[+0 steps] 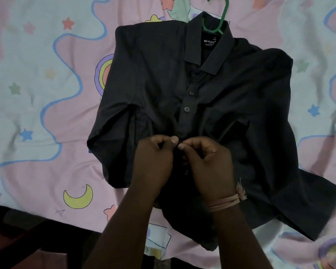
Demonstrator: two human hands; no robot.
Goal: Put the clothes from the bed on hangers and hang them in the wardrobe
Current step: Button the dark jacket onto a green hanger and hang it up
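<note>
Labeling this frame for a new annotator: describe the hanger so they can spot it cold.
Start at the bedsheet, pink and pale blue with stars and a moon, and find the dark shirt lying on it, which both hands are pinching at the front placket. Go up to the shirt's collar at the top of the picture. The hanger is the bright green hook sticking out of the neck opening, the only green plastic thing there.

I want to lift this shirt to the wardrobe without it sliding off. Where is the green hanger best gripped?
Probably by the hook of the green hanger, coming from the bed's far side. It is the only part showing; the rest lies inside the black shirt, under the collar. Both hands, left hand and right hand, are pinching the placket.
</note>
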